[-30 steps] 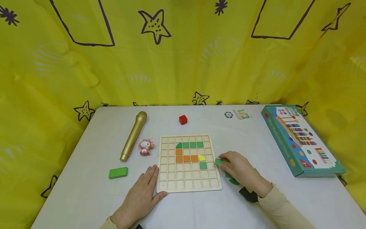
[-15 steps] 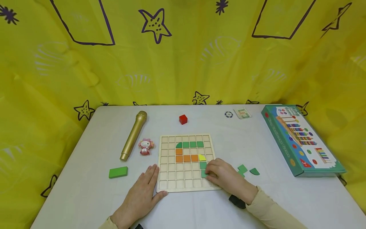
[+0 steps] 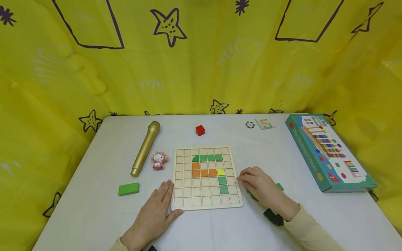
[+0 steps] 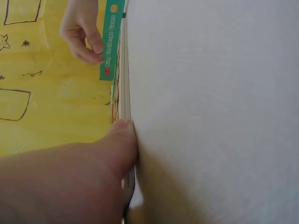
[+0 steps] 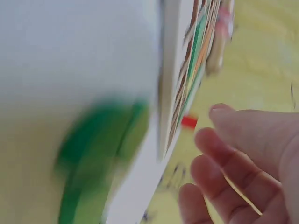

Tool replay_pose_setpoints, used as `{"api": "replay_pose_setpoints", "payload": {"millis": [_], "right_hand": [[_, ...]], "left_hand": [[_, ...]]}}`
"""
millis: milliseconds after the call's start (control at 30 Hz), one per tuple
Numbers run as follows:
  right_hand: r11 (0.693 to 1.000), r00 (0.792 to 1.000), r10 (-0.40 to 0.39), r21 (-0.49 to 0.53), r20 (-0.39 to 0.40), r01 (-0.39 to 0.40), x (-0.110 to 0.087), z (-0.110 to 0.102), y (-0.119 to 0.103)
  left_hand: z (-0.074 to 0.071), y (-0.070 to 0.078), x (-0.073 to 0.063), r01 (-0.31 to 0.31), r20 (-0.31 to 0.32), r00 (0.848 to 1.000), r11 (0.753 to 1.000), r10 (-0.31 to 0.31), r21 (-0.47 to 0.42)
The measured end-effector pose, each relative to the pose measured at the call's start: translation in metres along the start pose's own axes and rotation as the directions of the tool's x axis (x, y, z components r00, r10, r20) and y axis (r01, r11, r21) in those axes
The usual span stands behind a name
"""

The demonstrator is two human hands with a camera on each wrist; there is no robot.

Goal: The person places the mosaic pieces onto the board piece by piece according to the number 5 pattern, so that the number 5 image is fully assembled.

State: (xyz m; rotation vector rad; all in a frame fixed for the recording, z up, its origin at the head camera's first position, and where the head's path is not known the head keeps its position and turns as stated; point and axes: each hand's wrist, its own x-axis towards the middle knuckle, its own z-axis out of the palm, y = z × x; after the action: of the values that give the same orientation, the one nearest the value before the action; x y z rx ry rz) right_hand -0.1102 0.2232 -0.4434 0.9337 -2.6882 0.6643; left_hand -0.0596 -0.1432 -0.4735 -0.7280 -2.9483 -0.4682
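A square wooden grid board (image 3: 197,201) lies on the white table. Seated in its cells are a row of green tiles (image 3: 211,158), several orange tiles (image 3: 204,173), a yellow rounded tile (image 3: 221,172) and two green square tiles (image 3: 223,189) below that. My left hand (image 3: 154,212) rests against the board's left edge with straight fingers, its thumb (image 4: 122,135) at the near edge. Just right of the board hovers my right hand (image 3: 265,188), fingers loosely bent and holding nothing. Loose green pieces (image 5: 100,144) lie beneath it, partly hidden in the head view.
Left of the board are a gold microphone (image 3: 145,149), a small pink figurine (image 3: 158,160) and a green block (image 3: 128,189). Behind it sit a red cube (image 3: 200,130), a poker chip (image 3: 250,124) and a patterned card (image 3: 265,123). A game box (image 3: 329,153) stands right.
My right hand placed a green square tile in the cell below the other one, let go, and moved back right over the loose pieces. The left hand stays put.
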Motion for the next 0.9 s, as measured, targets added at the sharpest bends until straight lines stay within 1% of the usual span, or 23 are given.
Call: {"api": "replay_pose_setpoints", "payload": {"millis": [67, 167, 300, 367, 433, 600, 700, 767, 833, 900], "right_hand": [[0.998, 0.998, 0.054, -0.030, -0.012, -0.054, -0.008, -0.009, 0.012], [0.991, 0.993, 0.116, -0.061, 0.013, -0.115, -0.022, -0.022, 0.027], [0.987, 0.984, 0.151, -0.066, 0.091, -0.146, -0.037, -0.035, 0.038], [0.986, 0.978, 0.159, -0.067, 0.132, -0.151, -0.042, -0.038, 0.040], [0.986, 0.975, 0.163, -0.072, 0.154, -0.154, -0.045, -0.039, 0.042], [0.984, 0.981, 0.154, -0.106, 0.122, -0.141, -0.043, -0.035, 0.048], [0.981, 0.979, 0.175, -0.109, 0.106, -0.163, -0.042, -0.032, 0.047], [0.975, 0.975, 0.207, -0.095, 0.086, -0.198, -0.041, -0.031, 0.043], [0.972, 0.970, 0.232, -0.059, 0.067, -0.228, -0.037, -0.029, 0.036], [0.972, 0.970, 0.235, -0.022, 0.058, -0.235, -0.031, -0.026, 0.025]], "left_hand": [[0.000, 0.000, -0.001, 0.003, 0.001, 1.000, 1.000, -0.003, -0.001], [-0.001, 0.000, -0.001, 0.007, 0.001, 1.000, 1.000, -0.007, -0.001], [-0.002, 0.000, -0.002, 0.008, 0.002, 1.000, 1.000, -0.008, -0.002], [-0.002, 0.000, -0.002, 0.009, 0.005, 1.000, 1.000, -0.008, -0.005], [-0.002, -0.001, -0.001, 0.012, 0.011, 1.000, 1.000, -0.012, -0.006], [-0.001, -0.001, 0.001, 0.018, 0.017, 1.000, 1.000, -0.017, -0.003], [-0.001, -0.001, 0.002, 0.014, 0.019, 1.000, 1.000, -0.014, 0.000], [-0.001, -0.001, 0.002, 0.012, 0.021, 1.000, 1.000, -0.013, 0.000], [-0.001, -0.001, 0.002, 0.012, 0.022, 1.000, 1.000, -0.012, 0.000], [-0.001, -0.001, 0.001, 0.013, 0.023, 1.000, 1.000, -0.013, 0.001]]}}
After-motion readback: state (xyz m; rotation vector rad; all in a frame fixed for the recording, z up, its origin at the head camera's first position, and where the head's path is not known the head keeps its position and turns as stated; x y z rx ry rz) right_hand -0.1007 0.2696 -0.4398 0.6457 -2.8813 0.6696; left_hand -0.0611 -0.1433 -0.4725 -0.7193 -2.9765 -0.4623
